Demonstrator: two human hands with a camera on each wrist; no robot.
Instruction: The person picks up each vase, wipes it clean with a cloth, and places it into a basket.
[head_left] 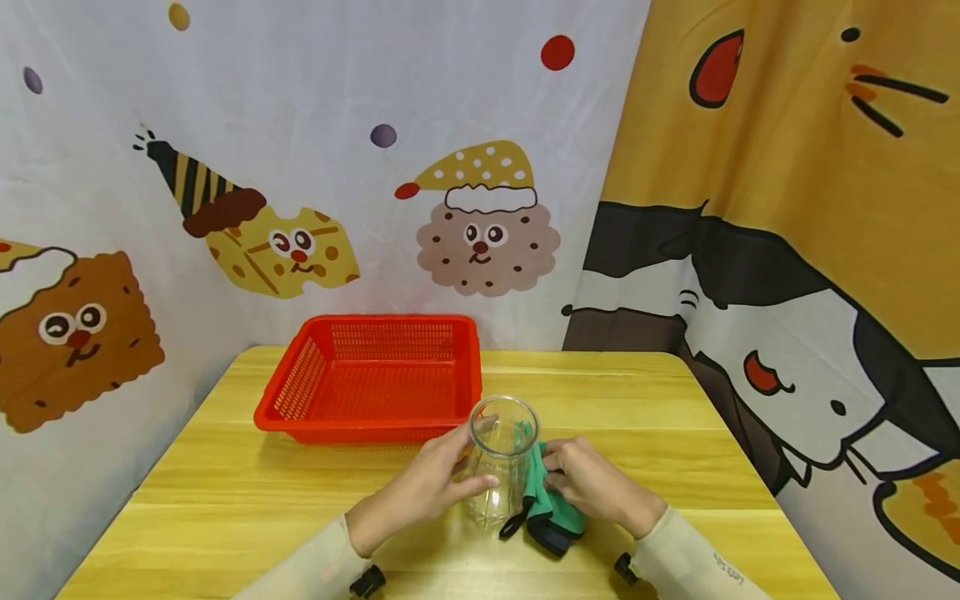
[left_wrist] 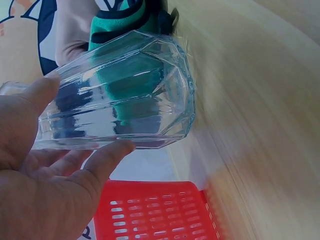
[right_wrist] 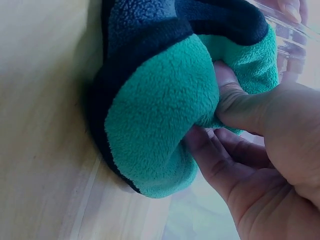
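Observation:
A clear glass vase (head_left: 504, 483) with a round rim and a faceted lower body stands near the front middle of the table. My left hand (head_left: 429, 477) grips its left side, thumb in front and fingers behind. In the left wrist view the vase (left_wrist: 125, 100) lies across the picture, and green shows through its wall. Just right of it, my right hand (head_left: 592, 482) pinches a green towel cloth (head_left: 553, 510) with dark edging and a small dark loop. Close up, thumb and fingers nip a bunched fold of the cloth (right_wrist: 155, 105); the fingertips are partly hidden in it.
A red plastic basket (head_left: 367, 435) with slotted walls sits behind the left hand, near the table's back edge. The wooden table (head_left: 622, 392) reaches a printed cloth curtain (head_left: 300, 83) at the back and sides.

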